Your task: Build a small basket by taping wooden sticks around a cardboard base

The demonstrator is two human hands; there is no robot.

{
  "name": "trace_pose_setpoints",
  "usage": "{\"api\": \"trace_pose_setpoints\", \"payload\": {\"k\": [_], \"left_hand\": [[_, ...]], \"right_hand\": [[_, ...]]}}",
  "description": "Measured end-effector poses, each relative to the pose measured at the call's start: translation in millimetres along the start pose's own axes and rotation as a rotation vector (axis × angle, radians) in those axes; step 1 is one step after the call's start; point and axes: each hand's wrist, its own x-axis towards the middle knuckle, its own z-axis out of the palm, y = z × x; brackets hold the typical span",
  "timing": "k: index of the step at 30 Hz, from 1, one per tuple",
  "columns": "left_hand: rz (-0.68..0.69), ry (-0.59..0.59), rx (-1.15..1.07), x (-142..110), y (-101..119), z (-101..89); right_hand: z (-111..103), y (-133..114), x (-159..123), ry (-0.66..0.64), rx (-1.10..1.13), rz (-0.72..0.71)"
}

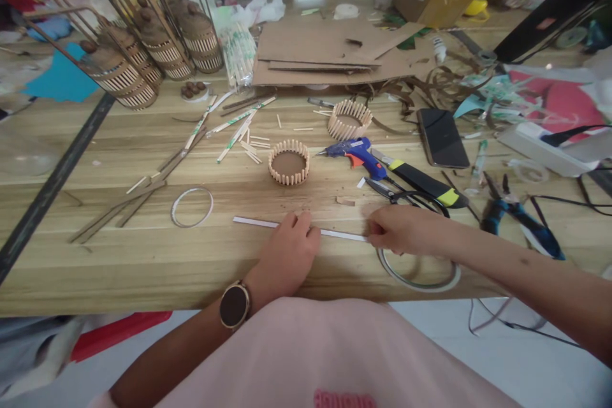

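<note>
**Q:** What surrounds the person?

**A:** Pale wooden tabletop (143, 268), cluttered. Flat cardboard sheets (329, 51) lie at the back, with woven stick baskets (157, 51) at the back left. Nearer the middle sit a small round stick basket (289, 163), a blue glue gun (356, 152), black scissors (406, 194), a dark phone (442, 138) and blue pliers (519, 217).

**Q:** What are the hands doing?

**A:** A long thin white strip (261, 224) lies flat near the table's front edge. The left hand (289, 252), a watch (234, 305) on its wrist, rests palm down with loosely curled fingers pressing on the strip's middle. The right hand (406, 229) pinches the strip's right end between closed fingertips.

**Q:** Anything close by?

**A:** A tape ring (421, 274) lies just under the right wrist, and a thinner ring (192, 207) lies to the left of the strip.
</note>
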Motion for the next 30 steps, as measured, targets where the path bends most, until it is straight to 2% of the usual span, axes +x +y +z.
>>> {"api": "trace_pose_setpoints", "payload": {"k": [3, 7, 10, 13, 15, 18, 20, 25, 30], "left_hand": [[0.019, 0.039, -0.016, -1.3, -2.3, 2.1], [-0.023, 0.171, -0.177, -8.6, -14.2, 0.2], [-0.134, 0.346, -0.281, -15.4, -22.8, -10.2], [-0.100, 0.461, -0.263, -15.2, -21.0, -25.4], [-0.002, 0.420, -0.264, -9.3, -13.7, -34.3], [0.148, 0.277, -0.362, 4.5, 0.1, -41.2], [0.191, 0.211, -0.431, 13.4, 7.1, -42.0], [0.169, 0.166, -0.546, 20.7, 8.7, -42.4], [0.050, 0.139, -0.547, 7.7, -10.2, -43.2]], "right_hand": [[-1.8, -3.1, -2.8, 0.012, -0.017, -0.015], [-1.7, -2.8, -13.9, 0.148, -0.060, -0.009], [-0.6, -4.0, -26.7, 0.282, -0.129, 0.003], [-0.1, -12.9, -39.8, 0.364, -0.200, -0.003], [0.8, -21.8, -46.2, 0.394, -0.242, -0.004], [5.9, -31.6, -50.9, 0.466, -0.306, -0.024], [12.2, -32.6, -51.6, 0.530, -0.324, -0.075], [27.2, -23.9, -53.6, 0.698, -0.339, -0.188], [26.0, -16.5, -57.9, 0.709, -0.299, -0.186]]}}
